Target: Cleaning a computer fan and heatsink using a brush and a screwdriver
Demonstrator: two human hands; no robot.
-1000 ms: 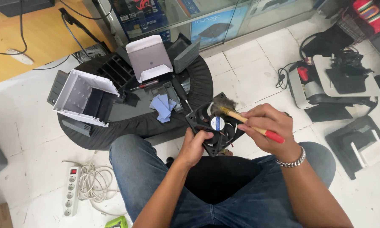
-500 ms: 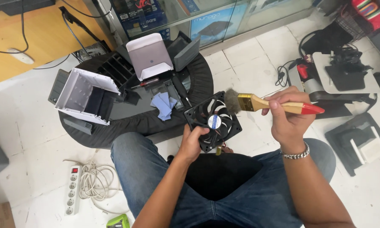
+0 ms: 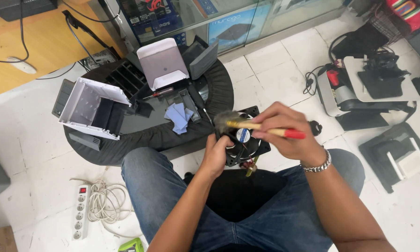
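Above the lap, between both knees: black square cooling fan (image 3: 244, 138) with a round blue-and-white hub label, held tilted toward the camera. Left hand (image 3: 215, 155) closed on the fan's lower left edge, fingers curled around the frame, thumb side up. Right hand (image 3: 284, 133) closed on a paintbrush (image 3: 261, 127) with a pale wooden handle and red end; grip pinched around the mid-handle, red tip protruding to the right past the knuckles. Bristles blurred, lying across the fan's upper left corner, apparently touching the frame; exact contact cannot be told through the blur. Silver chain bracelet (image 3: 318, 164) on the right wrist. Short wires hanging below the fan's lower edge, just above the dark gap between the blue jeans (image 3: 149, 186).

Just beyond the fan, on the white tiled floor (image 3: 275, 70): round black mat (image 3: 140, 137) carrying loose parts. On the mat: folded blue cloth pieces (image 3: 178, 117) near the fan, a red-handled screwdriver (image 3: 157, 93), an upright white panel (image 3: 162, 63), a dark grey cover (image 3: 203, 59), and an open white housing (image 3: 91, 107) lying on its side at the left rim.

Left of the knee: white power strip (image 3: 80, 211) with a coiled white cable (image 3: 107, 200). Right of the person: further dismantled black and grey devices (image 3: 364, 88) on the floor, well apart from the hands.
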